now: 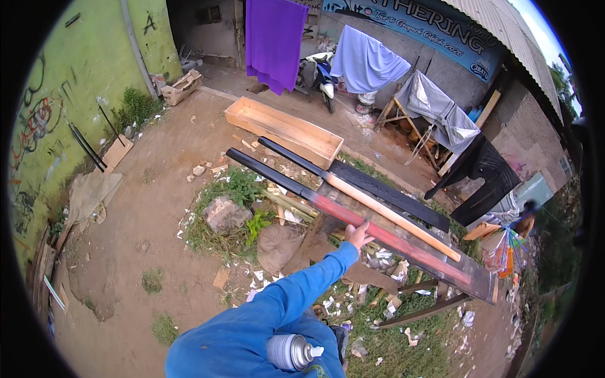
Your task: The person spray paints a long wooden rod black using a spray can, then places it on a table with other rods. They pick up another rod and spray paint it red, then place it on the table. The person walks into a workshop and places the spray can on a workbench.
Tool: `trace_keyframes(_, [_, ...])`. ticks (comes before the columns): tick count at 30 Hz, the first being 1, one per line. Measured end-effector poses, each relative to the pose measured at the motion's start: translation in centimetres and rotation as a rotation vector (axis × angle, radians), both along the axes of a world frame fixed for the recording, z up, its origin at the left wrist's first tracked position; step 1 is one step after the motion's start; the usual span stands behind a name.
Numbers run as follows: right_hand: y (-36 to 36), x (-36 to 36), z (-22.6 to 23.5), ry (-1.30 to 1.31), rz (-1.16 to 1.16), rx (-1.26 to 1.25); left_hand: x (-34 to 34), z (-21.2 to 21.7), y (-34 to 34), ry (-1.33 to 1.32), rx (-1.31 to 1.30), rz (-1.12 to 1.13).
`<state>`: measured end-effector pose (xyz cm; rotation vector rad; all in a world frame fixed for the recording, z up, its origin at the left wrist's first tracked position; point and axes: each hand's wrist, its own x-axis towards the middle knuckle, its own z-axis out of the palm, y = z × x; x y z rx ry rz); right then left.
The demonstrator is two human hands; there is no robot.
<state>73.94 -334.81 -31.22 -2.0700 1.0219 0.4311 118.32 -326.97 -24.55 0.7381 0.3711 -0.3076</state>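
Observation:
My left hand [359, 237], at the end of a blue sleeve, reaches out to a long red pole [403, 244] with a black end. Its fingertips touch the pole's side, some fingers stretched out and none wrapped around it. Beside it on the far side lies a pale wooden pole [391, 213], also with a black end. Both rest on a dark board [479, 280] on a rough wooden stand, their black ends jutting out past it. A spray can [290, 353] with a white nozzle lies against my blue clothing; what holds it is hidden. My right hand is not in view.
A long wooden box [287, 129] stands beyond the poles, next to a black plank [391, 195]. Cloths hang behind, near a parked scooter [326, 82]. A rock [227, 214], weeds and paper scraps lie around the stand. A green wall [69, 82] borders the left.

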Motion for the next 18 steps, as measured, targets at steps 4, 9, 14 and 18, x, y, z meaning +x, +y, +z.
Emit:
trace_keyframes(4, [-3.4, 4.3, 0.1, -0.008, 0.023, 0.007, 2.9, -1.5, -2.1, 0.091, 0.057, 0.055])
trace_keyframes(9, [-6.7, 8.4, 0.0, -0.044, 0.07, 0.011, 5.7, -2.7, -3.8, 0.072, 0.002, 0.082])
trace_keyframes(14, [-9.7, 10.8, -1.4, -0.065, 0.083, 0.003, 6.4, -3.6, -5.3, 0.167, 0.039, 0.126])
trace_keyframes(18, [-12.0, 10.9, -2.2, -0.107, 0.076, -0.089, 6.3, -4.5, -5.6, 0.171, 0.025, 0.152])
